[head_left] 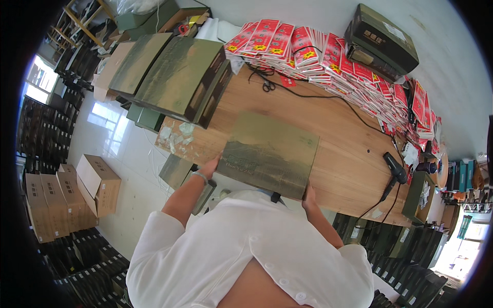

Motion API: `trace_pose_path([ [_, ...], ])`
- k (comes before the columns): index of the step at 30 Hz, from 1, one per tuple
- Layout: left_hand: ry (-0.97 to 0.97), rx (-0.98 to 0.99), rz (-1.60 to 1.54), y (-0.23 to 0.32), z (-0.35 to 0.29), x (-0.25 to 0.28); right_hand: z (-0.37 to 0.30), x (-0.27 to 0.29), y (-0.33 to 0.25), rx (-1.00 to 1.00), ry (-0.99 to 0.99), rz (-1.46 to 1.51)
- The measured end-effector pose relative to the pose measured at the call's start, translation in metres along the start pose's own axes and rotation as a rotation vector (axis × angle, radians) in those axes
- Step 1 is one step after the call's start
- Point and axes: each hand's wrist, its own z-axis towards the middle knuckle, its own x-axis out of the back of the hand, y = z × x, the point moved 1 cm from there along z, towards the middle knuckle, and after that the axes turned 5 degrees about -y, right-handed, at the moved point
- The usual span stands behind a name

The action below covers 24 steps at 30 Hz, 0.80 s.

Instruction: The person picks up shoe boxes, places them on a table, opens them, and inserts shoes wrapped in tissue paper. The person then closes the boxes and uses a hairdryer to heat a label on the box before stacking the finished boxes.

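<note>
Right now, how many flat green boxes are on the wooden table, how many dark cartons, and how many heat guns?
Flat green boxes: 3, one held between left hand and right hand, two stacked at the far left
Dark carton: 1
Black heat gun: 1
Total: 5

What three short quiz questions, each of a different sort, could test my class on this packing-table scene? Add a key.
1. True or false: both hands grip the flat green box on the wooden table.
2. Which lies to the right of that box? A) black heat gun B) kettle C) hammer
3. Fill in: the packets spread along the table's far edge are mainly ____ in colour.

Key: 1 true: left hand at one near corner, right hand at the other. 2 A. 3 red.
</note>
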Motion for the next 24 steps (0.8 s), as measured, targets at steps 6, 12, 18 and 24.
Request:
trace_pose_path([
  [6,0.135,0.084,-0.154,0.001,0.018,0.013,0.001,-0.010,-0.061,-0.117,-0.285,0.255],
  [12,-0.093,-0.115,-0.733,0.054,-0.014,-0.014,-0.025,-0.031,-0.111,-0.246,-0.091,-0.203],
  [18,0.062,-0.534,0.821,0.040,0.018,0.000,-0.049,-0.027,-0.170,-0.417,-0.717,0.777],
  [24,0.267,-0.125,0.908,0.062,0.021,-0.028,-0.050,-0.161,-0.276,0.770,-0.690,0.561],
])
